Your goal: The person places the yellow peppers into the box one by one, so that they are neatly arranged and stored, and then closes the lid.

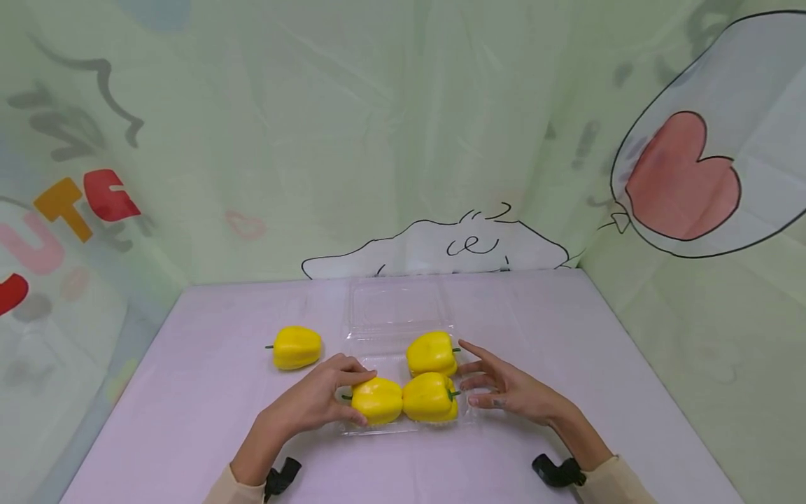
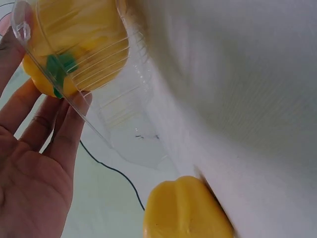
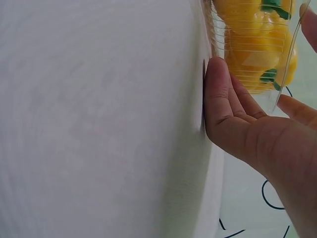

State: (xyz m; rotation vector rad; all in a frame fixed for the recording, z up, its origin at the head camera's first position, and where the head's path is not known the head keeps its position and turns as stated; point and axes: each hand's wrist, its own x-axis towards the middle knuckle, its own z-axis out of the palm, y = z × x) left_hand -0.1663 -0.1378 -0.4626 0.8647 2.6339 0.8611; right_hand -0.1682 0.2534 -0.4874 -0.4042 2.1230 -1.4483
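Observation:
A clear plastic clamshell container (image 1: 387, 365) lies with its lid (image 1: 397, 308) folded back, away from me. Three yellow bell peppers are in its base: one front left (image 1: 378, 401), one front right (image 1: 430, 397) and one back right (image 1: 429, 352). My left hand (image 1: 321, 392) grips the front-left bell pepper between thumb and fingers, around its green stem end. Beside the container's right wall, my right hand (image 1: 510, 386) has its fingers spread and holds nothing. In the right wrist view, two bell peppers show through the ribbed clear wall (image 3: 247, 49) near its fingers.
Another yellow bell pepper (image 1: 297, 348) lies on the table left of the container, behind my left hand. The pale table (image 1: 535, 329) ends at a printed curtain (image 1: 378, 140) at the back and sides. A black wrist mount (image 1: 283, 477) is on each forearm.

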